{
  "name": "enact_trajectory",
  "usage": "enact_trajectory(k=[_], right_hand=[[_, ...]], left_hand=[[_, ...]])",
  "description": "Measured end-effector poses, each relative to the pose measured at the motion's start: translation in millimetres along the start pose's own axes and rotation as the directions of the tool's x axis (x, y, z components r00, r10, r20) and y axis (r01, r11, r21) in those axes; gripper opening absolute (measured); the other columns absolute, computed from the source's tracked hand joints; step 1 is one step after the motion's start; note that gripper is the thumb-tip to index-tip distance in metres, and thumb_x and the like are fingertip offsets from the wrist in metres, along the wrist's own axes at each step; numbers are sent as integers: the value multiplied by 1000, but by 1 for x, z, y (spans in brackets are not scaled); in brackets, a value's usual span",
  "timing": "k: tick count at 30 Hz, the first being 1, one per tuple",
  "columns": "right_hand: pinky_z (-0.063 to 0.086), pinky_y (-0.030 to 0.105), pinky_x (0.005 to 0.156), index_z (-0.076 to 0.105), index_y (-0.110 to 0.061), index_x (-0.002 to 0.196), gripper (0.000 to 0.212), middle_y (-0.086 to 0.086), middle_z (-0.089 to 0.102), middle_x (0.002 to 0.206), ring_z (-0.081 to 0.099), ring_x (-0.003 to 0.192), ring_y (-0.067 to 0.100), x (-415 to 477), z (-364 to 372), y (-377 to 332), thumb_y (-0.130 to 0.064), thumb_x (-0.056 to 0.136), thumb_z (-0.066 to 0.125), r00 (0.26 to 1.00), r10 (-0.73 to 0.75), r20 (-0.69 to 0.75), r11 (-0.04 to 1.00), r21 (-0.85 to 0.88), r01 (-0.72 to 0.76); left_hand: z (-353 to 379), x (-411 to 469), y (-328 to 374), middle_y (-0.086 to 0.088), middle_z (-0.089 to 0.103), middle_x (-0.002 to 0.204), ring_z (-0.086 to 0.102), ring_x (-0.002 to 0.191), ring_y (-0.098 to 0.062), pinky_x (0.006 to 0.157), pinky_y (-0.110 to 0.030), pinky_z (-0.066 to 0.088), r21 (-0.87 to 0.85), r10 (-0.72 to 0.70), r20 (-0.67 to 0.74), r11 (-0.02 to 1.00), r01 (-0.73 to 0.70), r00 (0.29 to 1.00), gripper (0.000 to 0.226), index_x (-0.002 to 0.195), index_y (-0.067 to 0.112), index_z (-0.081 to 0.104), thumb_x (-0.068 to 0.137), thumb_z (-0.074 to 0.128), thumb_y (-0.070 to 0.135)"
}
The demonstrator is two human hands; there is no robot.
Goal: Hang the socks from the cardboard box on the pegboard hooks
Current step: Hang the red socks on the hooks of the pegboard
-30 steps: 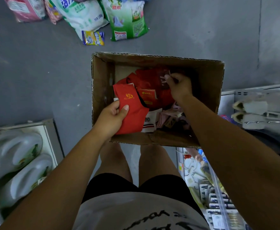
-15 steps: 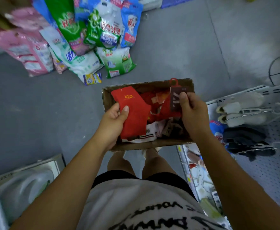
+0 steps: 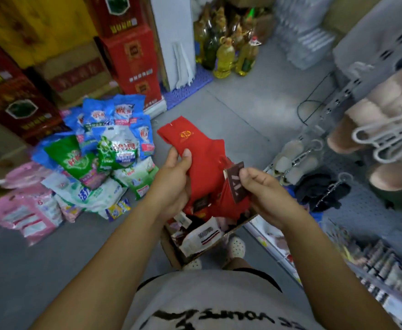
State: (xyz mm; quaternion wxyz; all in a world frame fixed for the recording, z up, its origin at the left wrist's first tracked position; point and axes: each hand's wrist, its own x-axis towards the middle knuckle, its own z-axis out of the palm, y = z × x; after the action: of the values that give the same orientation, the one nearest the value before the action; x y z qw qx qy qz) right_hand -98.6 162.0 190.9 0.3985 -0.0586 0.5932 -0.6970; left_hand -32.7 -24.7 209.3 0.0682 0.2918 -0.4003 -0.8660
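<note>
Blue, green and pink plastic detergent bags (image 3: 105, 163) heaped on the grey floor (image 3: 242, 110) — stacked red cardboard cartons (image 3: 133, 55) behind, yellow oil bottles (image 3: 223, 58) beyond — fluffy pink slippers (image 3: 385, 106) at right.

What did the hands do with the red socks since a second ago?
The right hand took hold of a tag down in the box and lifted it out, with its red pair. The left hand raised its red sock too. The left hand's hold is the same, and the box still has other socks in it.
</note>
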Motion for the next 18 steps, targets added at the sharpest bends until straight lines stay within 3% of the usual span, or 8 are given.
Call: enact_trajectory(k=[3,7,9,11,13,15,18], right_hand=[[58,33,77,75,-14,94,40,12,73,90,68,78,19,-21,4,-2,-48,74,78,992,-83,-96,996,37,87],[59,29,75,77,-10,95,25,12,76,92,70,79,17,-50,8,-7,-30,87,64,943,-185,-278,976,57,208],[59,27,78,74,-4,101,25,14,76,97,72,84,17,-66,8,-10,-22,92,59,903,-207,-377,942,172,287],[59,28,83,73,-3,103,24,13,76,99,72,87,16,-83,1,-10,-18,94,57,859,-197,-474,885,290,363],[58,30,90,73,-4,101,23,11,76,99,72,89,16,-102,-9,-8,-17,97,55,817,-160,-555,830,373,415],[54,35,98,72,-4,105,25,11,75,103,70,97,18,-123,-21,-3,-19,100,53,774,-128,-620,799,398,451],[59,34,89,71,-5,102,25,10,76,99,71,93,17,-161,-35,6,-21,101,52,727,-100,-679,784,396,478]], left_hand=[[18,-10,6,-9,73,119,73,101,-18,86,-34,61,41,-94,95,995,90,991,27,129,13,58,109,41,18],[27,-17,2,-19,69,128,63,124,-35,101,-44,54,281,-242,193,942,182,951,48,140,5,54,109,35,37],[27,-23,-3,-14,72,121,65,118,-31,104,-44,48,406,-335,298,892,198,894,56,135,11,59,105,33,51],[25,-33,-14,-12,71,124,65,119,-31,107,-47,45,500,-401,416,851,162,816,54,130,15,63,98,48,55],[24,-47,-29,-8,72,125,66,120,-27,102,-40,52,600,-434,492,797,68,754,45,128,16,64,91,67,42],[29,-60,-46,-4,76,116,71,106,-16,86,-25,55,661,-420,521,749,-40,743,36,123,13,66,89,73,19],[41,-75,-76,-10,78,107,73,96,-20,87,-36,58,680,-362,507,726,-105,782,24,116,7,69,92,71,7]])
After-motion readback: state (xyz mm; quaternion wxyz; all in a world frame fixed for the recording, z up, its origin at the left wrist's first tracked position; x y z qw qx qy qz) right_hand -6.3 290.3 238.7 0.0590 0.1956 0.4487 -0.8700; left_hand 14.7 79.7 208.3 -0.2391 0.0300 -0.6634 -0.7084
